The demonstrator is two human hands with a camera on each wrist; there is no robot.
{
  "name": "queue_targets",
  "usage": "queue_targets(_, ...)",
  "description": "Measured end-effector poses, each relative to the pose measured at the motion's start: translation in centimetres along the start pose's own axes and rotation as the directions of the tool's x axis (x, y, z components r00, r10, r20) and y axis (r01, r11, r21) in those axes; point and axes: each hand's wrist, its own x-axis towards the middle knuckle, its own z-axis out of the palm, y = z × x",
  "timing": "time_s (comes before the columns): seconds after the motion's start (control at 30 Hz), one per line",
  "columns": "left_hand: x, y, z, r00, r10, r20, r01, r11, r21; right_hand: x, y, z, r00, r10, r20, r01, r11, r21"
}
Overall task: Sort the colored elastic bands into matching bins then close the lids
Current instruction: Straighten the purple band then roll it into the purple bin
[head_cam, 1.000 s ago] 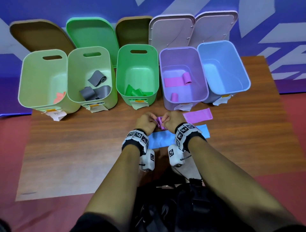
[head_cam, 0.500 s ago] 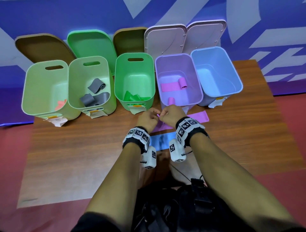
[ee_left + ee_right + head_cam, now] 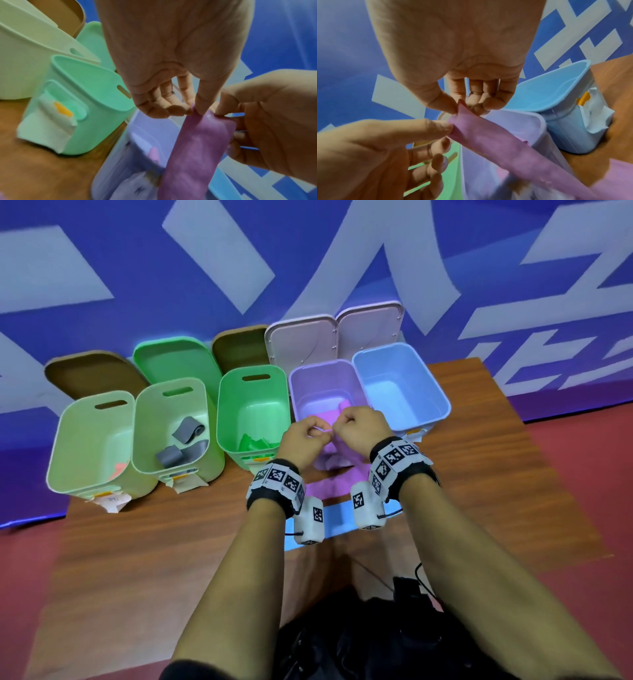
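Both hands hold one end of a purple band up over the front rim of the purple bin. My left hand pinches the band at its top edge between thumb and fingertips. My right hand pinches the same end of the band close beside it. The band hangs down towards the table. More purple bands lie in that bin, mostly hidden by my hands. A blue band lies flat on the table under my wrists. The blue bin stands to the right of the purple one.
Left of the purple bin stand a green bin with green bands, a pale green bin holding grey bands, and another pale green bin with an orange band. Open lids lean on the blue wall behind.
Both hands have lifted the end of the purple band off the table and carried it forward and up over the purple bin's front rim. The blue band stays on the table.
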Motion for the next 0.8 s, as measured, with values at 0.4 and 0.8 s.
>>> queue_targets(0.4, 1.5, 10.1, 0.0, 0.970, 0.222, -0.094, -0.234, 0.962, -0.143, 1.8, -1.7, -8.6, 0.958, -0.166, -0.233, 0.248, 0.886, 0.391)
queue_targets(0.8, 2.6, 12.5, 0.2, 0.950, 0.291, -0.116, -0.312, 0.908, -0.280, 2.4, -1.6, -10.4, 0.934, -0.249, -0.256, 0.351, 0.772, 0.529)
